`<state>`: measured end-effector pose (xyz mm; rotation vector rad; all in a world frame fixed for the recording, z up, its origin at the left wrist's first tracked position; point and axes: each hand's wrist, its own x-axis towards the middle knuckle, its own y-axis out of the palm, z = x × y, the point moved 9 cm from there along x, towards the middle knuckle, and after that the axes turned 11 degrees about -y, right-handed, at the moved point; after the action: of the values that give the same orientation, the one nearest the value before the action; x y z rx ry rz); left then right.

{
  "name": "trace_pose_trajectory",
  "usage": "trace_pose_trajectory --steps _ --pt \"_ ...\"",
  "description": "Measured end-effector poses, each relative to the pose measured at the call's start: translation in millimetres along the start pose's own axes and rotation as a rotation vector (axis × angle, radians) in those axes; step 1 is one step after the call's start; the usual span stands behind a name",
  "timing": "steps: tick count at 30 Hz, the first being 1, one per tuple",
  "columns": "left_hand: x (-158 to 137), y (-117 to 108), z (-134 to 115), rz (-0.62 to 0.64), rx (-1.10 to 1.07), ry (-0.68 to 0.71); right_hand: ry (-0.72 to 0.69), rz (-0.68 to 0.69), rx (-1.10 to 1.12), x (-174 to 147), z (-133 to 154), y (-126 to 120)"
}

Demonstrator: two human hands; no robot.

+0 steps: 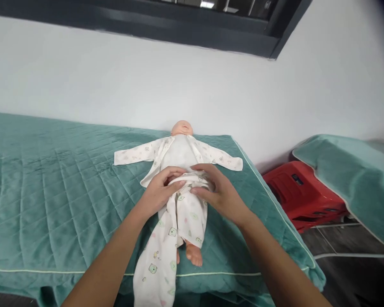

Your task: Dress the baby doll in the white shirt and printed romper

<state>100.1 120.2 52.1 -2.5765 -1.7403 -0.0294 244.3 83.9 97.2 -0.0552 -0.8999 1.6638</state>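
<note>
A baby doll (181, 127) lies on its back on the bed, head toward the wall and arms spread in a white printed jacket (139, 152). The jacket is open at the front over a pale torso. White baby trousers (192, 213) with green animal prints are on its lower body. One trouser leg hangs long past the bed's front edge; a bare foot (194, 254) shows below the other. My left hand (164, 187) is closed on the bunched waistband at one side. At the other side my right hand (222, 192) curls around the waistband, thumb in front.
A green quilted cover (67, 192) with pale piping lies over the bed. Behind it rises a white wall (115, 76) with a dark window frame (147, 23). To the right are a red plastic box-like object (302, 192) and another green cover (352, 179).
</note>
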Motion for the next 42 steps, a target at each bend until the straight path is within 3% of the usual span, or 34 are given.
trace_pose_trajectory --steps 5,8,11,14,18,22,27,31,36,42 --pt "2.9 -8.1 23.6 -0.015 -0.115 -0.087 0.095 0.381 -0.062 50.7 -2.6 29.4" --pt "3.5 -12.2 34.6 -0.031 -0.172 -0.103 0.124 0.551 0.023 57.4 -13.0 45.4" --pt "3.0 -10.5 38.4 0.016 -0.263 -0.11 0.13 0.622 0.184 51.4 -23.5 54.9" --pt "1.1 -4.2 33.9 0.109 -0.306 -0.117 0.14 0.518 0.386 45.9 -38.6 52.5" --pt "-1.5 3.9 29.8 0.201 -0.182 -0.178 0.2 0.302 0.719 39.2 -59.5 45.8" --pt "-1.6 5.8 37.6 0.221 -0.124 -0.228 0.236 0.288 0.924 34.2 -55.7 56.1" --pt "0.8 -9.6 44.4 0.028 -0.453 -0.179 0.216 0.451 0.857 32.2 -27.3 70.1" --pt "0.0 -11.4 44.5 -0.033 -0.486 -0.197 0.172 0.53 0.609 27.5 -14.2 72.6" --pt "0.2 -12.1 40.7 -0.057 -0.424 -0.162 0.216 0.317 0.524 26.0 -24.1 69.9" --pt "1.0 -9.0 39.4 0.022 -0.354 -0.13 0.364 0.11 0.807 25.9 -42.2 68.9"
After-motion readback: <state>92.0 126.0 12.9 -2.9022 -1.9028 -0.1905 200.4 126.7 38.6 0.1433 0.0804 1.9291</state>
